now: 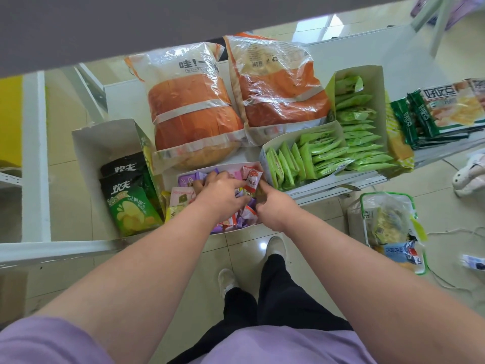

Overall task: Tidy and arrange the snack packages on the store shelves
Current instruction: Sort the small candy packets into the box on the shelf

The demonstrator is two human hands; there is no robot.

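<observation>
Both arms are extended forward and downward from the body, converging over a white display box (252, 225) of small mixed sachets at the front edge of the low shelf (341, 189). The left hand (223, 191) is held palm down over the box, with its fingers curled into the pile of small sachets (244, 215); whether a particular sachet is gripped cannot be told. The right hand (273, 206) is placed at the right side of the box, knuckles up, with its fingertips against a red-and-white sachet (252, 179); whether that sachet is pinched cannot be told. The sachet is seen standing roughly upright, its long axis running away from the person, its upper end tilted slightly to the right. To the left, green chip bags (130, 206) are stacked in an open carton (91, 145). Behind the box, two large orange-and-clear bags (194, 111) are laid with their long axes running front to back. To the right, green packets (309, 156) are filed on edge in two open trays.
</observation>
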